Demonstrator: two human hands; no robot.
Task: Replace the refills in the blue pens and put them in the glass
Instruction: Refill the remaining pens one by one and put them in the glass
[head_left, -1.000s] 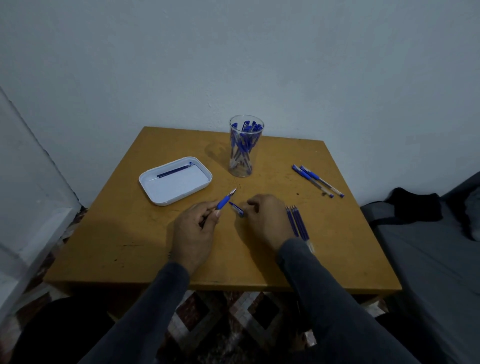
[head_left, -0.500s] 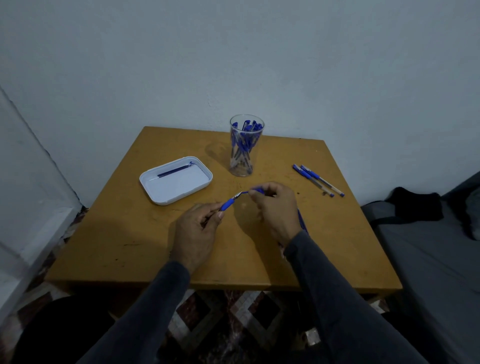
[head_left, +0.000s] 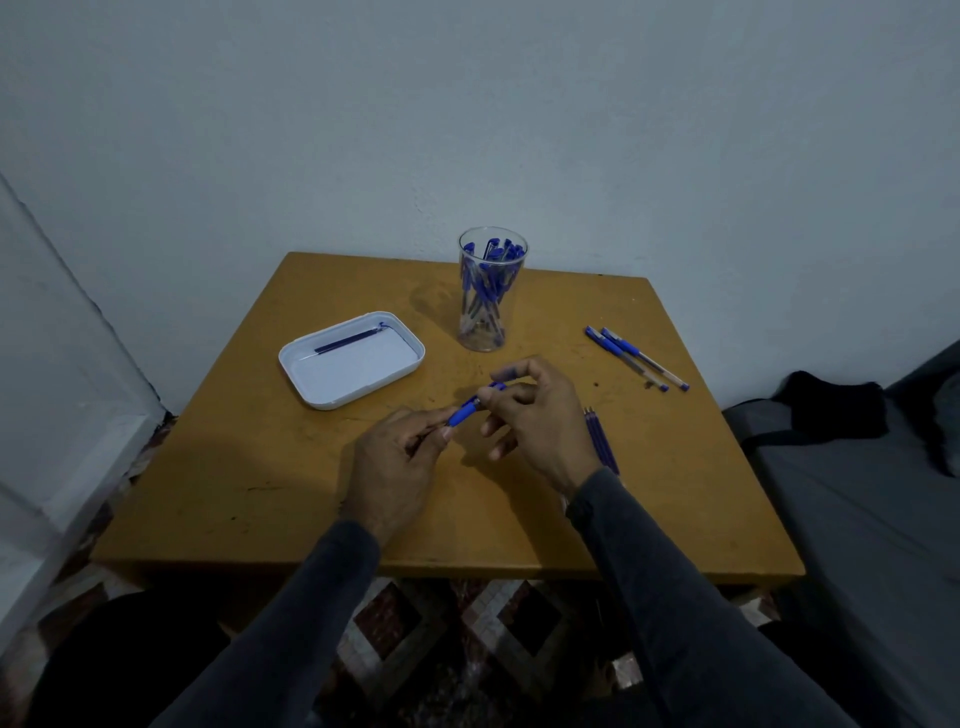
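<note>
Hands (head_left: 467, 426) now closer on pen (head_left: 465, 413).

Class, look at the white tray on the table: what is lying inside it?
Inside the white tray lies one thin dark blue refill, slanted along the far side. The rest of the tray floor shows bare. Nothing covers it, so no part of its inside is hidden.
</note>
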